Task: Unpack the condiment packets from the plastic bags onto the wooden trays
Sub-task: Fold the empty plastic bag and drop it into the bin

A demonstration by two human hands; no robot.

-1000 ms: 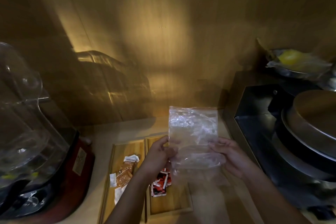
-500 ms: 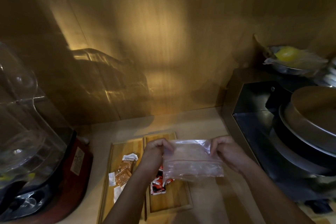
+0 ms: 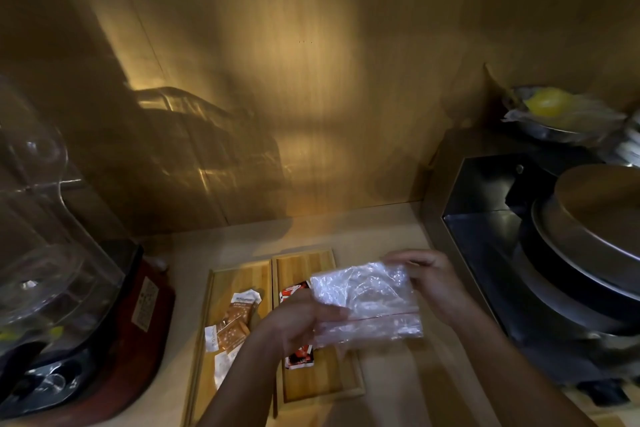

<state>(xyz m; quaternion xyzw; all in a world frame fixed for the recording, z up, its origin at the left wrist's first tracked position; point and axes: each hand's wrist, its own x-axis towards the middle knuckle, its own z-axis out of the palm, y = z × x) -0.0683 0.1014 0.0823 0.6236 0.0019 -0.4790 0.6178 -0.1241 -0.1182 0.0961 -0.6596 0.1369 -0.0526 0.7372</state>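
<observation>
A crumpled clear plastic bag point(image 3: 367, 302) with a red zip line hangs between both hands above the trays, and it looks empty. My left hand point(image 3: 294, 321) grips its lower left part. My right hand point(image 3: 429, 282) pinches its upper right edge. Two wooden trays lie side by side on the counter. The left tray point(image 3: 239, 274) carries brown and white packets point(image 3: 232, 322). The right tray point(image 3: 304, 262) carries red packets point(image 3: 298, 357), partly hidden under the bag and my left hand.
A blender with a clear jug point(image 3: 41, 253) on a red base point(image 3: 138, 329) stands at the left. A black metal appliance point(image 3: 491, 225) with a round steel lid point(image 3: 602, 218) fills the right. A bowl holding something yellow point(image 3: 550, 107) sits behind it. The wooden wall point(image 3: 311, 80) rises behind.
The bag, held up flat a second ago, has come down and been folded and crumpled between my hands. Both hands shifted a little to the right.
</observation>
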